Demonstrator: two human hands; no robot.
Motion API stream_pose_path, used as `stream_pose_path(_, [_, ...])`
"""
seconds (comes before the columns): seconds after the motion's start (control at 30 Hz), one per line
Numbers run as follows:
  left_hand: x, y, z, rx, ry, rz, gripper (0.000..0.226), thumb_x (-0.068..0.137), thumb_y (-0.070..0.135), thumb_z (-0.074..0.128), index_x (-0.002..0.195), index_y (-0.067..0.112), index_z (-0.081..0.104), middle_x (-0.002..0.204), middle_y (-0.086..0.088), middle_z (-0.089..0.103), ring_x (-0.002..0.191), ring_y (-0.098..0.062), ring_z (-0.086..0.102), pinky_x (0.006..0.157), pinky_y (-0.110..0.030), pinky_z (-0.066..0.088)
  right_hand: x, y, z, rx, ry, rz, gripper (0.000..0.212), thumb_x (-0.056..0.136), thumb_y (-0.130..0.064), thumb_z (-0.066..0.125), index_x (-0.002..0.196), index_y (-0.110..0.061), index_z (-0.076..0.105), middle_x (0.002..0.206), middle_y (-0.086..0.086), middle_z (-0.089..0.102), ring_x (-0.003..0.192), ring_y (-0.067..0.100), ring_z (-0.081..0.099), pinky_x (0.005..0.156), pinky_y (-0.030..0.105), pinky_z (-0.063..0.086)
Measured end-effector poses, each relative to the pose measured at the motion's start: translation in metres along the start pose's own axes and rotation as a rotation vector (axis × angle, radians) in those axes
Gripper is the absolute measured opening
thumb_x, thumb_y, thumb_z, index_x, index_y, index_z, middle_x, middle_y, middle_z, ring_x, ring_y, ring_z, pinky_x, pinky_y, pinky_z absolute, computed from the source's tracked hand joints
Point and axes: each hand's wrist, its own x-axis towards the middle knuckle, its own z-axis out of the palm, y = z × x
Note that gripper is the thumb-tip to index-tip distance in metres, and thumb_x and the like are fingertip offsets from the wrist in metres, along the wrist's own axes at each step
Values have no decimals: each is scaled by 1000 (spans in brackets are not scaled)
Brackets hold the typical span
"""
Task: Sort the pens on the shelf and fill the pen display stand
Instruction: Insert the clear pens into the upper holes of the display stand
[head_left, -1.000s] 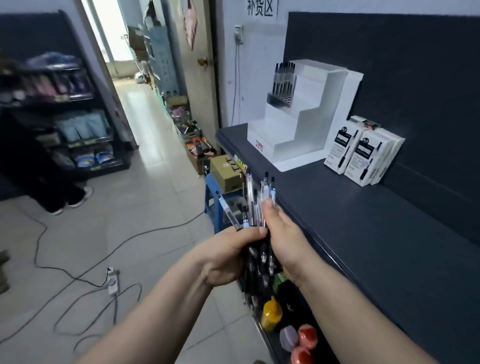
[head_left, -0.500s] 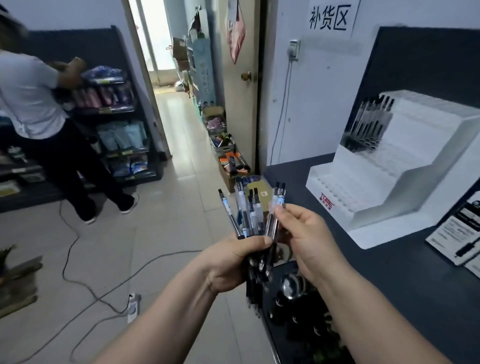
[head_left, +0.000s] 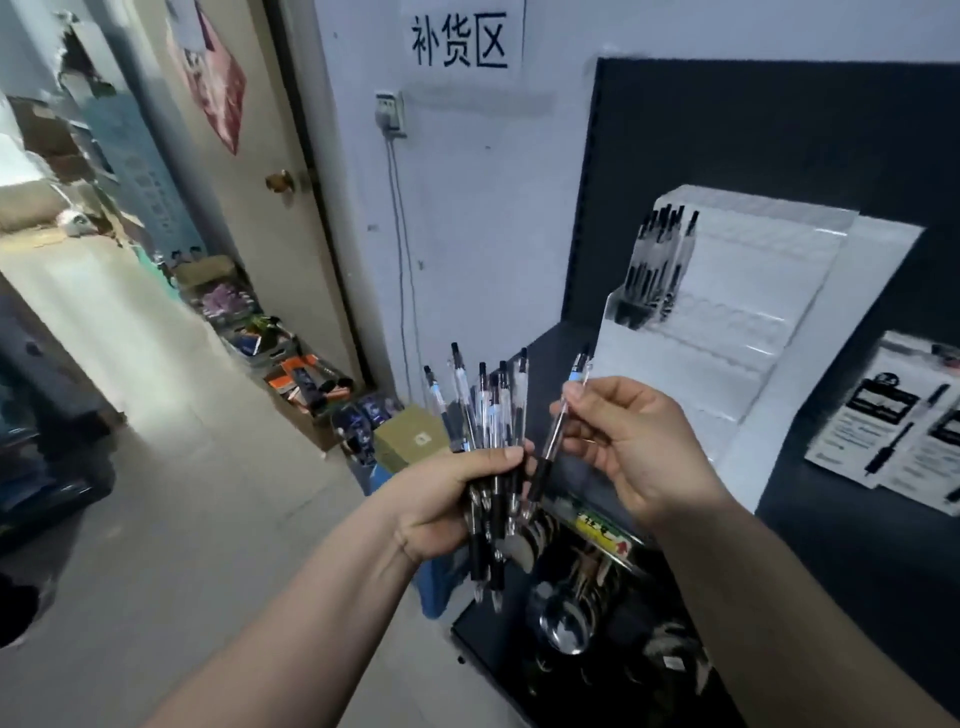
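My left hand (head_left: 447, 493) grips a bundle of several clear gel pens (head_left: 485, 415) with black grips, caps fanned upward. My right hand (head_left: 639, 441) pinches a single pen (head_left: 558, 426) between thumb and fingers, held just right of the bundle and tilted toward it. Behind my right hand stands the white stepped pen display stand (head_left: 753, 322) on the dark shelf (head_left: 841, 519). Several black-capped pens (head_left: 660, 260) stand in the stand's upper left corner; the other rows show no pens.
White pen boxes (head_left: 898, 431) lie on the shelf right of the stand. Below the shelf edge hang metal ladles (head_left: 566, 618). A cardboard box (head_left: 410, 441) on a blue stool, floor clutter and a door are to the left; a wall sign hangs above.
My right hand has pulled one pen out of the bundle and apart to the right. The view swung right and closer to the stand; the person at the left shelves is out of view.
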Motion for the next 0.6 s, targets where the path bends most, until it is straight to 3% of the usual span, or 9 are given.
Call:
stream_pose_path(0.13, [37, 24, 9, 43, -71, 39, 22, 72, 10, 62, 93, 6, 68, 75, -5, 69, 61, -16, 67, 52, -25, 54, 13, -19, -21, 42, 213, -145, 8, 83, -8, 67, 75, -7, 66, 69, 8, 71, 55, 13, 58, 52, 20, 52])
stream_pose_path(0.27, [65, 47, 19, 210, 26, 224, 17, 78, 8, 64, 94, 5, 68, 76, -6, 73, 66, -14, 69, 56, -24, 55, 24, -52, -36, 46, 378, -296, 4, 85, -1, 63, 86, -1, 66, 79, 16, 68, 66, 18, 63, 61, 21, 58])
stream_pose_path(0.4, [94, 69, 18, 303, 94, 379, 11, 88, 7, 60, 93, 1, 68, 72, -5, 72, 65, -13, 67, 53, -22, 51, 41, -79, -41, -44, 512, -463, 9, 86, 1, 64, 94, 1, 66, 79, 12, 68, 66, 13, 66, 70, 22, 59])
stream_pose_path(0.6, [133, 88, 21, 392, 46, 378, 9, 88, 7, 61, 84, 6, 69, 75, -8, 73, 67, -16, 66, 60, -27, 52, 79, -108, -39, -211, 745, -629, 8, 86, -4, 67, 92, -8, 69, 82, 5, 70, 77, 12, 70, 77, 23, 57])
